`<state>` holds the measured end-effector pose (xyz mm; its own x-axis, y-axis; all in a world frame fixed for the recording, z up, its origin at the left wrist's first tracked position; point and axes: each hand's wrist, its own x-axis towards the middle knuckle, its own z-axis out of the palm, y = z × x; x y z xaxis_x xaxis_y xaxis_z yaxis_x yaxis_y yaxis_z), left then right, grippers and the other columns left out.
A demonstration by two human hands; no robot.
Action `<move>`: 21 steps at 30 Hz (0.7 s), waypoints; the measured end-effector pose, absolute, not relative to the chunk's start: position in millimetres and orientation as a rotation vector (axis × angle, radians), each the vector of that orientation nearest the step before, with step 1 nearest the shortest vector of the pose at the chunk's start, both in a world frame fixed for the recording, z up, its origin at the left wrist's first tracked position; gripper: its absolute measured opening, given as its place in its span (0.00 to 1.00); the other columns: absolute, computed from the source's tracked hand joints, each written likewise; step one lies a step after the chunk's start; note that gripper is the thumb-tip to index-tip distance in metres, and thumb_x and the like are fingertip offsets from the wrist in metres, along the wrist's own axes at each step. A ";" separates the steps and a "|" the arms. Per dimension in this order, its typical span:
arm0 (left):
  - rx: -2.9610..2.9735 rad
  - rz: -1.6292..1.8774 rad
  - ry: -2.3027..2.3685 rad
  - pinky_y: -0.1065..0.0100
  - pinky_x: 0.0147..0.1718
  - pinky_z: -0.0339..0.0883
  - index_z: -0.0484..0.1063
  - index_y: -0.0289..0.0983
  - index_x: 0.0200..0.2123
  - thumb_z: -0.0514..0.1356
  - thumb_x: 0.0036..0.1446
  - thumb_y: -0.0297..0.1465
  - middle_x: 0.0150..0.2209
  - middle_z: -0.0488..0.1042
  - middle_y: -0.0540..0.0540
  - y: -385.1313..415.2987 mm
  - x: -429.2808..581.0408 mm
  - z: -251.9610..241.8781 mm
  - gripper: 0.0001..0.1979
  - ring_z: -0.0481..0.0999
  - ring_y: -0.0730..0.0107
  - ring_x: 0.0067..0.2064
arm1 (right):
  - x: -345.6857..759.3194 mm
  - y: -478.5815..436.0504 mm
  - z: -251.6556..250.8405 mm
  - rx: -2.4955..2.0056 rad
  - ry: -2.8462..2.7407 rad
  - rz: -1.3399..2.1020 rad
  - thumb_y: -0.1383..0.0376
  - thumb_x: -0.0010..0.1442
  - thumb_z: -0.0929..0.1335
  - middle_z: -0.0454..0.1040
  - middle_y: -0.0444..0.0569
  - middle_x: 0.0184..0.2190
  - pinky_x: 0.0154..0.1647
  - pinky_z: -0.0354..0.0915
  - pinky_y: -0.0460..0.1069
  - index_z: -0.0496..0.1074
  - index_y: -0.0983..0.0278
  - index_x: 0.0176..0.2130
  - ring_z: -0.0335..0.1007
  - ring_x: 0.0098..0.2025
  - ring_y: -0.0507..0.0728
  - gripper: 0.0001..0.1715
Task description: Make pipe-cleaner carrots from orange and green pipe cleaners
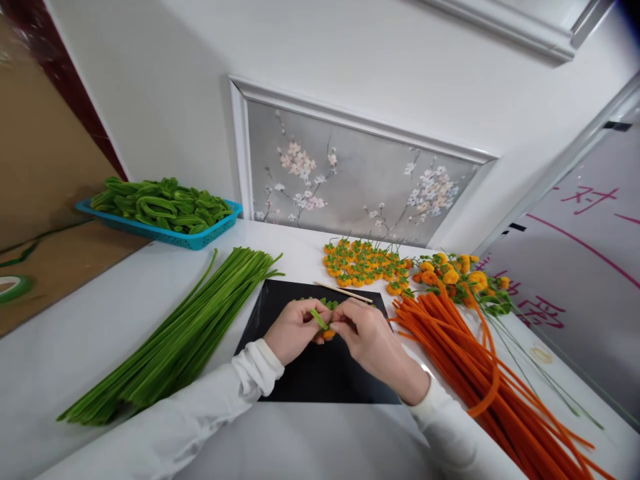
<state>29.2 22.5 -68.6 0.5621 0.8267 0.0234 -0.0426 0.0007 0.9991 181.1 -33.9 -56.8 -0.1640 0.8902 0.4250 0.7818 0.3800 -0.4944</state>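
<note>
Over a black mat (330,383), my left hand (295,330) and my right hand (367,337) meet, fingers pinched close together. Between their fingertips is a small orange pipe-cleaner flower (329,335), partly covered by the fingers. A short green pipe-cleaner strip (319,319) sticks up from its top, beside my left thumb. Both hands are closed on this little piece; exactly which part each one grips is hidden. Just behind the fingers, small green pieces lie on the mat, mostly hidden. A thin wooden stick (343,292) rests along the mat's far edge.
Long green pipe cleaners (175,340) lie at left, orange ones (480,380) at right. A blue basket (200,239) of looped green pieces stands back left. Several small orange flower heads (357,263) sit near the wall, beside stemmed flowers (463,273). Green tape (17,288) is far left.
</note>
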 end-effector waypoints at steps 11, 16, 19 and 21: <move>1.212 0.627 0.735 0.74 0.26 0.64 0.73 0.32 0.27 0.69 0.42 0.38 0.23 0.73 0.49 21.8 23.2 -58.5 0.15 0.69 0.78 0.24 | 197.3 -36.4 -58.7 -1.034 -2.349 -0.347 0.70 0.67 0.59 0.75 0.53 0.40 0.41 0.63 0.51 0.72 0.64 0.43 0.69 0.42 0.56 0.14; 1.490 0.809 0.699 0.70 0.31 0.66 0.73 0.33 0.36 0.63 0.52 0.36 0.29 0.74 0.47 24.3 20.1 -59.0 0.13 0.71 0.74 0.29 | 195.2 -30.9 -66.9 -1.289 -1.666 0.425 0.63 0.64 0.62 0.74 0.48 0.32 0.30 0.67 0.46 0.70 0.63 0.37 0.71 0.29 0.52 0.09; 1.736 0.909 0.721 0.70 0.33 0.66 0.71 0.34 0.38 0.58 0.57 0.35 0.32 0.74 0.47 23.0 18.9 -59.7 0.10 0.72 0.71 0.32 | 189.3 -31.4 -66.3 -1.284 -1.445 0.847 0.56 0.63 0.63 0.71 0.43 0.22 0.20 0.63 0.44 0.68 0.65 0.35 0.65 0.18 0.49 0.14; 1.866 0.958 0.771 0.71 0.35 0.65 0.71 0.35 0.38 0.57 0.58 0.34 0.34 0.74 0.47 19.9 18.9 -58.9 0.09 0.72 0.69 0.34 | 185.6 -33.4 -63.5 -1.276 -1.410 0.943 0.54 0.62 0.64 0.71 0.43 0.21 0.20 0.63 0.43 0.68 0.65 0.34 0.66 0.18 0.48 0.16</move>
<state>18.9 19.9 -58.9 0.5104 0.8033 0.3069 0.1282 -0.4239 0.8966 185.6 -33.4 -63.5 0.0267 0.9870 0.1585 0.2303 0.1482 -0.9618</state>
